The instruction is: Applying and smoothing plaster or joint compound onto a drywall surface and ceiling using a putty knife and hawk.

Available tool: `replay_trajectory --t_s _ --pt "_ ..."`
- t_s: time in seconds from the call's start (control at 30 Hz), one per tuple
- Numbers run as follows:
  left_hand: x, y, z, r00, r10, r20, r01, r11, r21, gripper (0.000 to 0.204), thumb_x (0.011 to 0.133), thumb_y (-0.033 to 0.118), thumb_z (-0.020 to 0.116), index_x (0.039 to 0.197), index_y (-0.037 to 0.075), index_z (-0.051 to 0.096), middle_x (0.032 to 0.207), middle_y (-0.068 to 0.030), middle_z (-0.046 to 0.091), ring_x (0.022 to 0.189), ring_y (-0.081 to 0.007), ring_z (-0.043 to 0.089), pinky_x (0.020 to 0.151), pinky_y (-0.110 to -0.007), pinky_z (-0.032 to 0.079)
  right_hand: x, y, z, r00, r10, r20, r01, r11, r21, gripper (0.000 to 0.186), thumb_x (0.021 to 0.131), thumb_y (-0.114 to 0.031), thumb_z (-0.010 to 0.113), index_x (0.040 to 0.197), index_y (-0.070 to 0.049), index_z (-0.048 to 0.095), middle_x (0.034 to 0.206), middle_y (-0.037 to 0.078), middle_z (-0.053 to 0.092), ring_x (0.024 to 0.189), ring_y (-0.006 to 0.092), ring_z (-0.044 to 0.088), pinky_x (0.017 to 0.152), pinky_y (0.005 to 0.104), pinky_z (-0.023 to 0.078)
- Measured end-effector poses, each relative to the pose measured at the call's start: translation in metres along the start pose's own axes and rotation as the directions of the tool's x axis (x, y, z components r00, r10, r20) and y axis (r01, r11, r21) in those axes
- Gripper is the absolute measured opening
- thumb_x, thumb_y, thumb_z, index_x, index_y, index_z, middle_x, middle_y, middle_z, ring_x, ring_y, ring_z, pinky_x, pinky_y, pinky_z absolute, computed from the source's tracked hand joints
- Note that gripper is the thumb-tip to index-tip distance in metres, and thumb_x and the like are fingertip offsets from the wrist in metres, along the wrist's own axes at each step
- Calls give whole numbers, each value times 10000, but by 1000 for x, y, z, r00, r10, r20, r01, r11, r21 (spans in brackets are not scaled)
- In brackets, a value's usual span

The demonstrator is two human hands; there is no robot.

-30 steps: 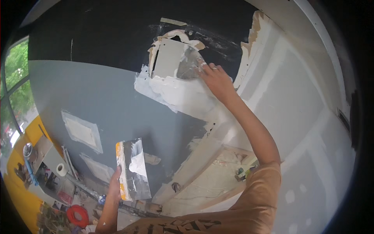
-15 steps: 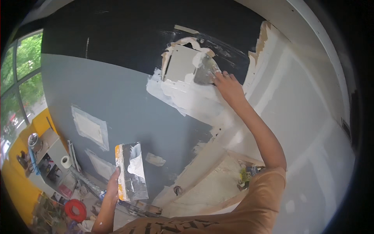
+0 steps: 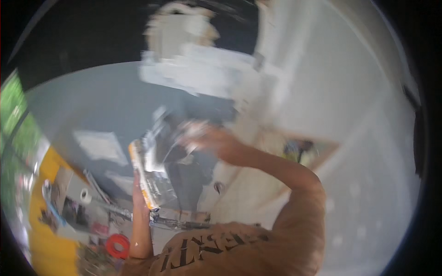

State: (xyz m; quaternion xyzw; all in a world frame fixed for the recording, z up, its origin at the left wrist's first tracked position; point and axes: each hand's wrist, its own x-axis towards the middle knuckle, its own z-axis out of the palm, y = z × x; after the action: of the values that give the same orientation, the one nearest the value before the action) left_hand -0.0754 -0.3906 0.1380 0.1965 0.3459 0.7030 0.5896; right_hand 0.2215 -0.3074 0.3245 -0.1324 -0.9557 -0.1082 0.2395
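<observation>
While left fingers (image 3: 136,180) clasp a wide knife (image 3: 159,183), right fingers (image 3: 195,133) pinch a blurred blade (image 3: 170,141), likely gathering filler (image 3: 151,158), which calls for steadiness.

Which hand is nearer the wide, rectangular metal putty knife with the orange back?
Left. The left hand grips the wide putty knife along its orange back; the right hand, blurred, is off to the right of its upper part.

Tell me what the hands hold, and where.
Left hand: a wide putty knife, by its yellow back edge. Right hand: a blurred scraper; exact grip cannot be told.
</observation>
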Motion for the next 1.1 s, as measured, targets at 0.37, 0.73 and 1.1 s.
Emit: replay_trajectory --t_s 0.37,0.73,1.1 --pt "-21 3 -19 998 -60 3 60 998 -30 507 1011 456 578 1312 47 554 1086 -102 668 936 -233 691 829 -386 593 -130 -77 78 833 543 108 -554 811 191 564 958 -7 511 1503 -146 480 1550 180 403 1355 333 476 1125 432 423" --pt "6 13 -11 936 332 116 -351 863 363 562 1076 334 480 1485 -42 398 1409 -148 518 1260 -236 504 1104 -349 352 -119 -133 145 588 448 673 0 -832 554 440 1017 -55 492 1451 -11 433 1072 101 583 810 167 547 622 303 478" --pt "-31 38 -24 932 125 340 -277 850 448 525 1086 333 469 1444 -49 435 1327 -118 586 1198 -175 552 1049 -327 417 -83 -119 129 732 462 501 81 -789 609 372 1018 -64 483 1381 17 488 995 87 575 737 156 495 564 267 393"
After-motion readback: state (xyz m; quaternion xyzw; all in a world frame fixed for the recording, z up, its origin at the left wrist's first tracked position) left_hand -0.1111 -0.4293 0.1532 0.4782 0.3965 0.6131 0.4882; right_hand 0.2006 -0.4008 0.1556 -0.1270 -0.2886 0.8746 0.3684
